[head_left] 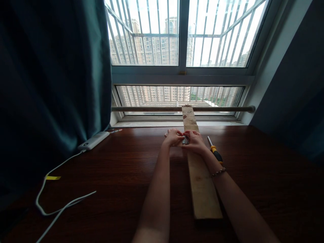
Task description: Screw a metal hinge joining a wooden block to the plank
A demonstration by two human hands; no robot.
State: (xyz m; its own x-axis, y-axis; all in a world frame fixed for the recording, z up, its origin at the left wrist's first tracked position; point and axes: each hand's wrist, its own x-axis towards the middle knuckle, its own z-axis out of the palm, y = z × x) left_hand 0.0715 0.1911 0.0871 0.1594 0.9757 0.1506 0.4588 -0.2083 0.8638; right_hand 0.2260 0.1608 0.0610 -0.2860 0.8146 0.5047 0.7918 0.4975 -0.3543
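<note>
Both hands meet over a long wooden board [204, 189] that runs away from me across the table. Between their fingertips is a small shiny metal hinge [185, 140], partly covered. My left hand [174, 137] pinches at its left side, fingers closed. From the right, my right hand [194, 141] curls its fingers round the hinge's other side, and its wrist lies over the board's right edge. A short pale wooden piece [178, 144] shows under the left fingers, mostly hidden. Just right of my right hand lies a screwdriver [214, 152] with a yellow and black handle.
The dark brown table [121, 189] reaches a barred window. The board's far end rests against a metal rail [152, 109]. At left are a white power strip [95, 140], its loose white cable [42, 192], a yellow strip [53, 178] and a dark curtain [83, 67].
</note>
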